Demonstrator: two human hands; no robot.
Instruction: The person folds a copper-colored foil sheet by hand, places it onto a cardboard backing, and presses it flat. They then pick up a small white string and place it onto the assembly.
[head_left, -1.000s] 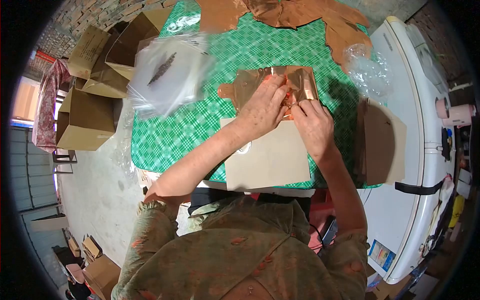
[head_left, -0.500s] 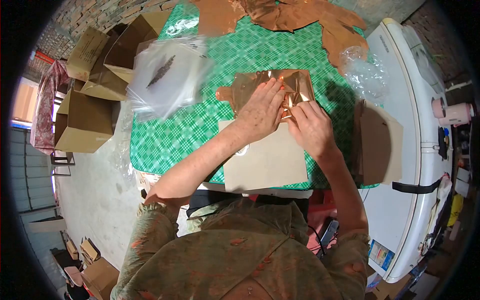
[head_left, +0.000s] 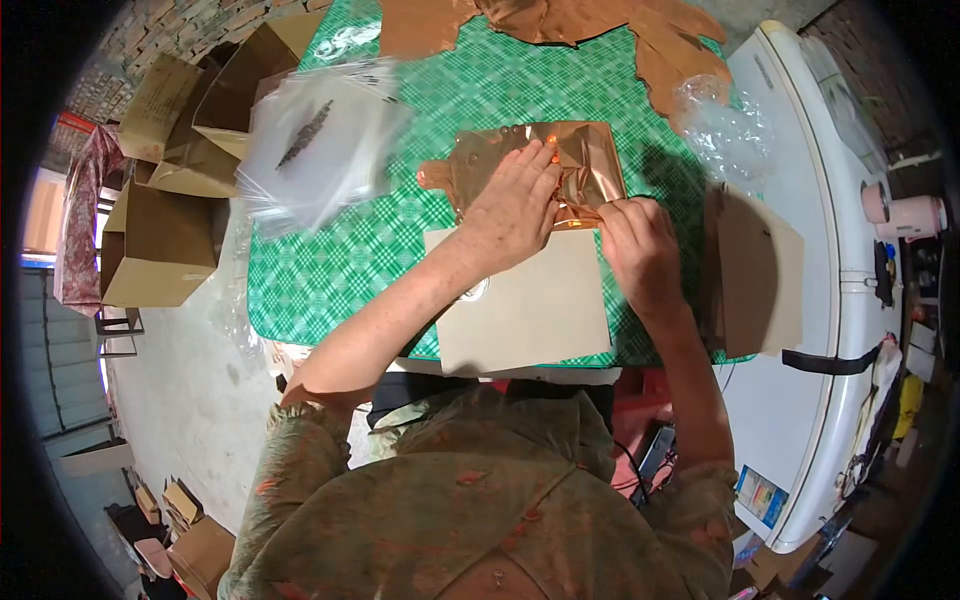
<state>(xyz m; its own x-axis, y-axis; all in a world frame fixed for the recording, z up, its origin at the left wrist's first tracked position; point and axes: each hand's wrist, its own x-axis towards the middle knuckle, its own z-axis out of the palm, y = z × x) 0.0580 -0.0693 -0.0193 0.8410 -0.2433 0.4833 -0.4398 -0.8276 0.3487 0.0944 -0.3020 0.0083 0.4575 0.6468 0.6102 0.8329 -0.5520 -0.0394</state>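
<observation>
Right fingers (head_left: 624, 222) slid to foil's (head_left: 587, 152) corner

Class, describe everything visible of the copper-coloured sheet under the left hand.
The copper-coloured sheet looks like thin, shiny, creased plastic film. It lies on the green checked tablecloth, a rounded tab jutting left. The left hand rests flat across it; the right hand has its grip at the near right corner. A beige card lies along its near edge, overlap unclear.
</observation>
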